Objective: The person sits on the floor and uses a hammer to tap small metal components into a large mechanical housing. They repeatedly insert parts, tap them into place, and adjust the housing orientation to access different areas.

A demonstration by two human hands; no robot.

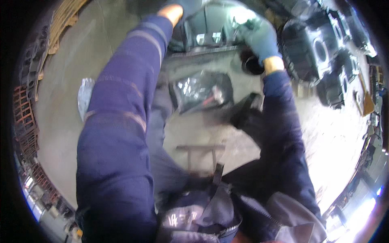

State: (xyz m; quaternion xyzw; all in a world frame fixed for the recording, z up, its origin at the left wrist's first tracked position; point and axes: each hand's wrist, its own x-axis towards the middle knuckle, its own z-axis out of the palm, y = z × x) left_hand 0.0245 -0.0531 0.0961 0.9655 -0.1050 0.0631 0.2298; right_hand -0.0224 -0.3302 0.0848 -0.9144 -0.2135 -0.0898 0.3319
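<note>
On a grey floor (60, 137), a heap of black casings (304, 48) with round openings crowds the right side, apparently grouped to keep the middle free. Straight ahead, between outstretched arms, sits a dark, glossy part (210, 26), placed probably so both hands can reach its ends. Nearer the body lies a plastic bag (200, 91), its wrapping likely keeping the dark contents together. The gloved right hand (261, 38) is at the part's right end, perhaps steadying it; glare and blur hide whether its grip is closed. The gloved left hand (188, 5), cut off above, shows no readable grip. A round black piece (252, 65) sits just beside the right wrist.
</note>
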